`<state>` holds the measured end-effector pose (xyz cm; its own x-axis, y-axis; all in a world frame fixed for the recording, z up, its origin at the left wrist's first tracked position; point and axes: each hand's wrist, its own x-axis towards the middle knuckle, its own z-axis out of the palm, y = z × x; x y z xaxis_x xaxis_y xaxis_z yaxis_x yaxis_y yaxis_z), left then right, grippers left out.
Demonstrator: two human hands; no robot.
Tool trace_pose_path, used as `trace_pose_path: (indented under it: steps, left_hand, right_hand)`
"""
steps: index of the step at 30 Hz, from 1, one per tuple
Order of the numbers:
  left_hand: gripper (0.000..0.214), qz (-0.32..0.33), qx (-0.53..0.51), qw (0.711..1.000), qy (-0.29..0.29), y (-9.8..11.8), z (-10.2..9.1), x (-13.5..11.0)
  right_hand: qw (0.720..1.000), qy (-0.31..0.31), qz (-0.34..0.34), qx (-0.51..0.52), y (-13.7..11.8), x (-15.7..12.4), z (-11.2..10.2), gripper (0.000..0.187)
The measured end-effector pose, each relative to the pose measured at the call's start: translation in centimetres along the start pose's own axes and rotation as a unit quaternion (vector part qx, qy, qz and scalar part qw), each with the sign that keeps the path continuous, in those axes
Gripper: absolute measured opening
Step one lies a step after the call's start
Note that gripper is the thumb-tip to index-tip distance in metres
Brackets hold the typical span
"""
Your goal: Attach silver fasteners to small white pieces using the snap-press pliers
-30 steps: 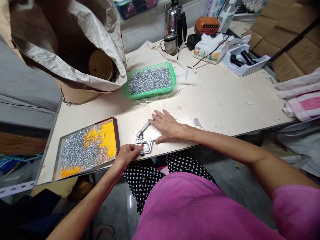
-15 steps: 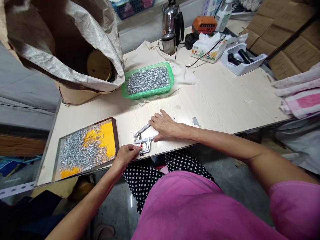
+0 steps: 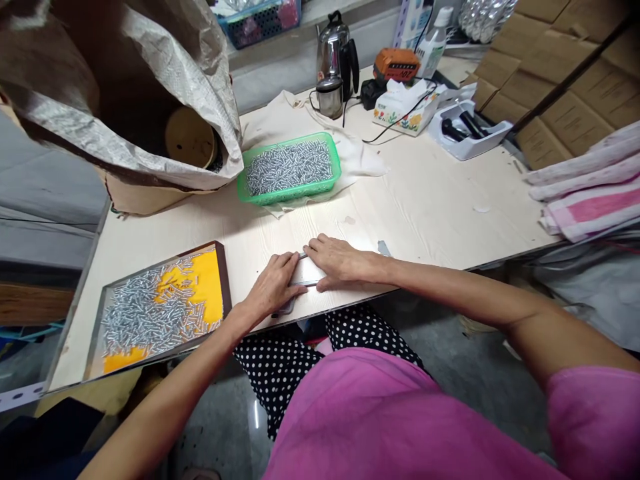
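Note:
Metal hand-press pliers (image 3: 285,307) lie at the table's front edge, largely hidden under my hands. My left hand (image 3: 273,281) covers the head of the pliers, its fingers closed round the near ends of the handles. Gripping the far ends of both handles, my right hand (image 3: 337,259) faces it, fingertips close to the left ones. Left of my hands sits a shallow tray (image 3: 223,280) with a yellow bottom, strewn with small shiny metal pieces (image 3: 150,313). Whether a piece sits in the pliers' jaws is hidden.
A green basket (image 3: 290,196) full of similar metal pieces stands behind my hands. A large woven sack (image 3: 225,127) stands at back left. Along the back are a steel kettle (image 3: 333,50), a mug (image 3: 330,100), a tissue box (image 3: 400,113) and a white holder (image 3: 470,147).
My left hand has moved from the pliers' jaw up onto their head and handles. The pliers' handles now lie between both hands. The view has shifted slightly.

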<state>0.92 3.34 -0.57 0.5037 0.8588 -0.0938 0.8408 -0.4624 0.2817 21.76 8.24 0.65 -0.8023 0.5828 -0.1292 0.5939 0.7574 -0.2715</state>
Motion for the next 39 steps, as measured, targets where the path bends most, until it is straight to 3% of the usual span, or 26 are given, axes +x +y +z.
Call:
trace_pose_path:
  steps: [4, 7, 13, 15, 18, 21, 25, 30, 32, 36, 39]
  left_hand:
    - [0.040, -0.020, 0.014, 1.000, 0.001, 0.6, -0.2, 0.6]
    - [0.019, -0.030, 0.011, 0.999, 0.004, 1.1, 0.1, 0.5]
    - [0.012, -0.032, 0.005, 0.999, 0.007, 1.2, 0.2, 0.6]
    - [0.016, -0.041, 0.023, 0.999, 0.019, 1.4, 0.2, 0.4]
    - [0.034, -0.047, 0.046, 0.995, 0.076, 2.6, 1.1, -0.6]
    - [0.041, -0.010, 0.041, 0.991, 0.124, 4.7, 3.1, -2.3]
    - [0.051, 0.008, -0.001, 0.992, 0.126, 7.0, 5.5, -3.7]
    - [0.050, -0.010, -0.052, 0.991, 0.121, 7.1, 5.8, -3.3]
    - [0.052, -0.009, -0.062, 0.989, 0.131, 6.9, 5.8, -3.0]
    - [0.047, -0.006, -0.070, 0.986, 0.152, 7.4, 6.2, -3.4]
    - [0.031, 0.052, -0.068, 0.979, 0.185, 8.5, 5.9, -5.5]
  right_hand:
    - [1.000, 0.006, 0.007, 0.000, -0.2, -0.3, -0.5, 0.032]
    - [1.000, 0.012, -0.018, 0.009, -0.4, -0.2, 0.5, 0.015]
    - [0.998, 0.050, -0.025, 0.019, -0.3, -0.4, 2.7, 0.020]
    - [0.997, 0.067, -0.022, 0.016, 0.4, -0.5, 2.5, 0.022]
    - [0.996, 0.076, -0.039, 0.025, 1.7, -0.4, 1.5, 0.042]
    - [0.998, 0.059, -0.021, 0.030, 2.6, 0.2, 0.6, 0.032]
    - [0.998, 0.067, 0.013, -0.005, 2.8, 1.9, 0.2, 0.018]
    - [0.993, 0.082, 0.030, -0.073, 2.3, 4.7, -0.8, 0.020]
    - [0.993, 0.083, -0.005, -0.089, 0.8, 5.2, -1.1, 0.022]
    - [0.978, 0.027, -0.198, -0.060, -3.9, 4.8, -0.2, 0.016]
    - [0.967, 0.029, -0.245, -0.060, -6.6, 4.5, 1.3, 0.015]
